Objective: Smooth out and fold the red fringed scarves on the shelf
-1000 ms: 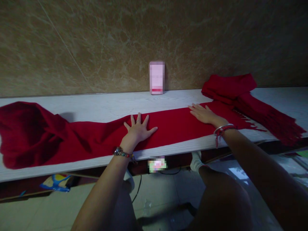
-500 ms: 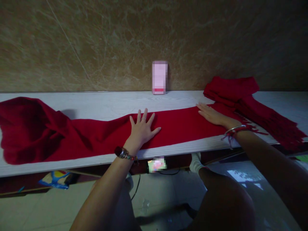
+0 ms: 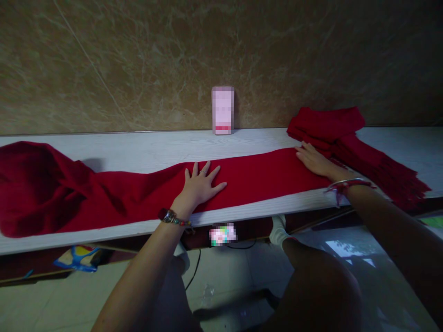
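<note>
A long red scarf (image 3: 256,177) lies stretched along a narrow white wood-grain shelf (image 3: 166,150). Its right half is smooth and flat, while the left end is bunched into loose folds. My left hand (image 3: 200,186) rests flat on the middle of the scarf with fingers spread. Further right, my right hand (image 3: 314,161) lies flat near the scarf's right end, fingers stretched out. Beyond that hand is a second red fringed cloth (image 3: 374,157), partly folded; whether it joins the scarf under my hand is hidden.
A phone-shaped pink object (image 3: 223,110), blurred out, leans against the brown marbled wall (image 3: 138,60). Below the shelf, a blue and yellow packet (image 3: 78,258) and a blurred bright item (image 3: 223,234) lie on a dark ledge. A thin black cable (image 3: 194,272) hangs there.
My right hand has slid right along the scarf towards its fringed end. My left hand stays on about the same spot of the scarf. The whole view has shifted slightly.
</note>
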`<state>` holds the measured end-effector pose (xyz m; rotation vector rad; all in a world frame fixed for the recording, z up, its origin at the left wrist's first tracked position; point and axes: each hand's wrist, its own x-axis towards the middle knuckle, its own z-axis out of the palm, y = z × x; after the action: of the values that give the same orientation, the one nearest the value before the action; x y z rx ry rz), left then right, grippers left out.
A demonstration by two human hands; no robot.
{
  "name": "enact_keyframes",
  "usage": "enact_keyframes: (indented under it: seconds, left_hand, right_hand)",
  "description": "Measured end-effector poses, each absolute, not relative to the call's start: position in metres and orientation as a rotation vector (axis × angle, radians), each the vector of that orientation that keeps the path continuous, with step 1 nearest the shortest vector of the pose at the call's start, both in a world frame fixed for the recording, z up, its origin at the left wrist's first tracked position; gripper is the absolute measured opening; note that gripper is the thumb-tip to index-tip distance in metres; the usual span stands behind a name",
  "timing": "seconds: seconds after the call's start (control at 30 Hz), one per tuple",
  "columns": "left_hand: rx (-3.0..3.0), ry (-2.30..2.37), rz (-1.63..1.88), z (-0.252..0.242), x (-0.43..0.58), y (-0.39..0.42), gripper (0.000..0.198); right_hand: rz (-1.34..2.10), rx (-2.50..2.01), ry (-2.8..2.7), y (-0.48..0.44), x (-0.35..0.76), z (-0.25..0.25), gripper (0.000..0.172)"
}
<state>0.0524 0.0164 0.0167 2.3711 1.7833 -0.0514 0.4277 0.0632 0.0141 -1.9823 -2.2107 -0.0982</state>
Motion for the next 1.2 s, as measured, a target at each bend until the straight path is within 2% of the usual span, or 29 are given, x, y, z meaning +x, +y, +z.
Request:
enact_keyframes:
  seconds: [0.3,0.53,0.67,0.77,0.87,0.93,1.0,1.2]
  left_hand:
    - [2.422,1.783,-0.022,0.019,0.038,0.008,0.059]
    - [2.387,1.826,-0.014,0.017,0.011,0.004,0.059]
    - [2.545,1.663,0.026,0.020,-0.004,0.000,0.054]
    - [2.698,1.595,0.207,0.026,-0.030,0.004,0.045]
    - [2.564,1.880,0.421,0.035,-0.068,0.019,0.046]
    - [2.386,1.989,0.215,0.041,-0.094,0.030,0.046]
    - [2.284,1.848,-0.001,0.049,-0.115,0.039,0.046]
    - [2.226,1.676,-0.087,0.083,-0.129,0.046,0.041]
  right_hand:
    - [0.245,-1.330,-2.637,0.022,0.260,0.024,0.056]
    - [0.220,-1.386,-2.632,0.009,0.226,0.000,0.051]
    - [0.149,-1.386,-2.595,0.008,0.229,-0.004,0.050]
    - [0.140,-1.363,-2.568,0.009,0.229,-0.007,0.049]
    - [0.144,-1.353,-2.552,0.009,0.229,-0.008,0.049]
    - [0.148,-1.363,-2.551,0.008,0.229,-0.007,0.048]
    - [0.152,-1.371,-2.557,0.007,0.228,-0.006,0.048]
    - [0.145,-1.361,-2.522,0.007,0.227,-0.007,0.046]
